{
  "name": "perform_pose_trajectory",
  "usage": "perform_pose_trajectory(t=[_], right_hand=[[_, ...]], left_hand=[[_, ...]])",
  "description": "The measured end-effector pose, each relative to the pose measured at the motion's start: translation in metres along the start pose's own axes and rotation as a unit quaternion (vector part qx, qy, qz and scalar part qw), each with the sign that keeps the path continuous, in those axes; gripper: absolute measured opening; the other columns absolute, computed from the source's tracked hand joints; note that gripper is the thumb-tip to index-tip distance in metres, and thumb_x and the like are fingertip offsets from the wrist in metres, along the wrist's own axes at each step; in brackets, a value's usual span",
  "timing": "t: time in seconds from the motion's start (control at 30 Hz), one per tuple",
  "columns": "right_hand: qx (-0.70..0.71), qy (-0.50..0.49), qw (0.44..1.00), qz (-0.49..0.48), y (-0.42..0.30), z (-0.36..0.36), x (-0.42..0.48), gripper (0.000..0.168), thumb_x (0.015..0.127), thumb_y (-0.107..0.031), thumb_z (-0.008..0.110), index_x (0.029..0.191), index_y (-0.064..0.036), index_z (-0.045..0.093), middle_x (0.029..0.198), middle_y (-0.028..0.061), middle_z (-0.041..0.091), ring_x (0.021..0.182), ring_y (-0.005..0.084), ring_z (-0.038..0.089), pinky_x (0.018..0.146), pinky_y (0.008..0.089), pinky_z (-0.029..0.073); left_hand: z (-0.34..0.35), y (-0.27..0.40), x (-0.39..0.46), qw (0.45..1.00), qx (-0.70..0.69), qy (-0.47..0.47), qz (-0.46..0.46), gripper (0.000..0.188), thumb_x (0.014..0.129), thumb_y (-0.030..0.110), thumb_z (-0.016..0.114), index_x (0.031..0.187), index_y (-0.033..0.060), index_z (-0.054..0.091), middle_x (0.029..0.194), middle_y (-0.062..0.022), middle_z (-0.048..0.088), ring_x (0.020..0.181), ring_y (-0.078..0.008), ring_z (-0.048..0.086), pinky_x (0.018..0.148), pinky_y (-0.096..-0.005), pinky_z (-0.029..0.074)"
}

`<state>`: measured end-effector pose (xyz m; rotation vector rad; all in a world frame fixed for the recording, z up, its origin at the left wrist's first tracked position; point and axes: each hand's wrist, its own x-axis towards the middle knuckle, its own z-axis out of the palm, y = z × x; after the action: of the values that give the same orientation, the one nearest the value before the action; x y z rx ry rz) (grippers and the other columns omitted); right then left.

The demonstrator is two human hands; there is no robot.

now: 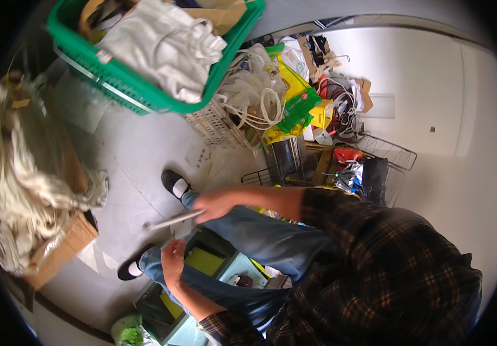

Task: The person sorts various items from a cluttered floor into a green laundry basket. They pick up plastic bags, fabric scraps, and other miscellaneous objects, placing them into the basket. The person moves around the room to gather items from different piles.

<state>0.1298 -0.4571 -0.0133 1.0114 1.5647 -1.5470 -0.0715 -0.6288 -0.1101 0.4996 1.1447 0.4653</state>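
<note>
My right hand (216, 205) is shut on one end of a long, slim, pale tool (172, 220). It looks like a metal spanner with a rounded end, but it is blurred. The tool points left, over the floor between my shoes. My left hand (173, 259) is above my left knee, its fingers bent. Whether something small is between them cannot be seen. Beneath and between my legs are a dark container with a yellow-green panel (204, 261) and a light blue container (242, 267) holding a dark red round item (244, 281).
A green plastic basket (144, 101) with white cloth (162, 47) stands ahead. White cloth strips (36, 194) hang over a cardboard box (64, 248) at left. A beige crate (213, 125), coiled white cable (270, 110), bags and a wire rack (389, 151) crowd the right side.
</note>
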Motion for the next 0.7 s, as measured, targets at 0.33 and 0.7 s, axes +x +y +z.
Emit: perform_pose_trajectory(t=[0.33, 0.7], right_hand=[[0.471, 0.544, 0.65, 0.245, 0.235, -0.105, -0.159, 0.028, 0.088, -0.03, 0.057, 0.073, -0.007, 0.054, 0.066, 0.004, 0.055, 0.053, 0.0139, 0.051, 0.039, 0.0286, 0.035], [0.126, 0.58, 0.694, 0.408, 0.381, -0.119, -0.053, 0.054, 0.09, -0.048, 0.048, 0.085, 0.004, 0.063, 0.083, 0.0217, 0.065, 0.079, 0.0356, 0.064, 0.069, 0.0463, 0.05]], left_hand=[[0.018, 0.04, 0.044, 0.995, -0.052, 0.073, -0.039, 0.022, 0.092, 0.02, 0.055, 0.104, 0.0029, 0.062, 0.091, -0.0017, 0.061, 0.08, -0.0121, 0.056, 0.071, -0.0255, 0.044], [0.028, 0.041, 0.052, 0.994, -0.006, 0.072, -0.083, 0.027, 0.092, 0.026, 0.054, 0.112, 0.0075, 0.059, 0.096, 0.0005, 0.06, 0.08, -0.0093, 0.055, 0.07, -0.0234, 0.041]])
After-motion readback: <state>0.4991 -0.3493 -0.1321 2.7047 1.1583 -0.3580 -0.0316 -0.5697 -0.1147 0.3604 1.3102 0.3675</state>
